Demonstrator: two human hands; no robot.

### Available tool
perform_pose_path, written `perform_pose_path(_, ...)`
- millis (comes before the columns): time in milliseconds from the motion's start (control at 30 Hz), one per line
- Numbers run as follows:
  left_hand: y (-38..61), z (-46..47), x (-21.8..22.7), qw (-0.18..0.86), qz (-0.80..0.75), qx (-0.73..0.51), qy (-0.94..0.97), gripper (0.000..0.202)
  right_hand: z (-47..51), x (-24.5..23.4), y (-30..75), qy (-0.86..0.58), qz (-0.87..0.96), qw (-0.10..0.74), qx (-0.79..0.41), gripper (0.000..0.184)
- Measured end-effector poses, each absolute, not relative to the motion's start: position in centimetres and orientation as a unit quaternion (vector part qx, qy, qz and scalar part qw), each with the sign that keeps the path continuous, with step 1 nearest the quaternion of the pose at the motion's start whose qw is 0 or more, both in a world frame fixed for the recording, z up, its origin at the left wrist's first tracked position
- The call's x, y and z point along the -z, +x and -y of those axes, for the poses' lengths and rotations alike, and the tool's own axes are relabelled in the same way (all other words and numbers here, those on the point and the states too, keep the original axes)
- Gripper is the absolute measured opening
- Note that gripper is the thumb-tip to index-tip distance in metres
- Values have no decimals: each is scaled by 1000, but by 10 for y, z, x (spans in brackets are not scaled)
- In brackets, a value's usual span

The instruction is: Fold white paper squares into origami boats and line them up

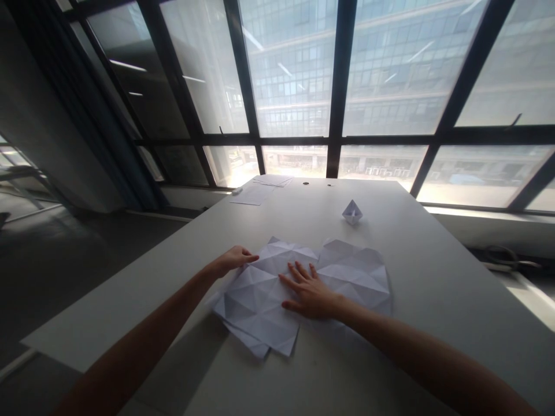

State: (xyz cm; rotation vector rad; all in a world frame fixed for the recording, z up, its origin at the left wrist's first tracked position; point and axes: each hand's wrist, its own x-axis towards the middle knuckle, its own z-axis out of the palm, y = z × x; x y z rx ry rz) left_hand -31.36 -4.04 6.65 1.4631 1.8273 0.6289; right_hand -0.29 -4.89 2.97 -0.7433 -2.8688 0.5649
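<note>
the step in hand is seemingly one of smoothing or opening creased paper: the right hand (309, 292) is lying flat with fingers spread on the left group of creased sheets (260, 297), while the left hand (234, 259) is reaching that group's upper left edge, thumb and fingers drawn close; whether they are pinching the paper, one cannot tell. the two hands are staying apart from each other, the right one clamping on nothing. the next move is probably calling for light, even palm pressure and careful fingertips at the edge, since thin paper is likely to be tearing or slipping. the left group is lying towards the near edge of the table (433, 289), its layers overlapping and its lower corners fanning out; a second creased sheet (358, 277) is spreading just beside it on the right. both are looking matte and crisp, their folds forming triangular facets with low ridges. a paper boat (352, 212) is standing nearer the far edge, sharply pointed, and flatter white sheets (249, 196) are resting by the far left corner of the smooth, pale tabletop.
</note>
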Motion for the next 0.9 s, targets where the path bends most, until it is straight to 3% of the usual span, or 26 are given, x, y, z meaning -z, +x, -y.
perform_pose_path(233,-304,42,-67,375,-705,-237,553,59,56,-29,-11,-258,947,83,-175,78)
perform_pose_path(633,-319,42,-52,334,-684,-303,573,40,56,-17,6,-308,930,100,-173,79)
perform_pose_path(900,-310,42,-49,420,-649,-387,502,74,68,-24,10,-274,933,147,-184,64)
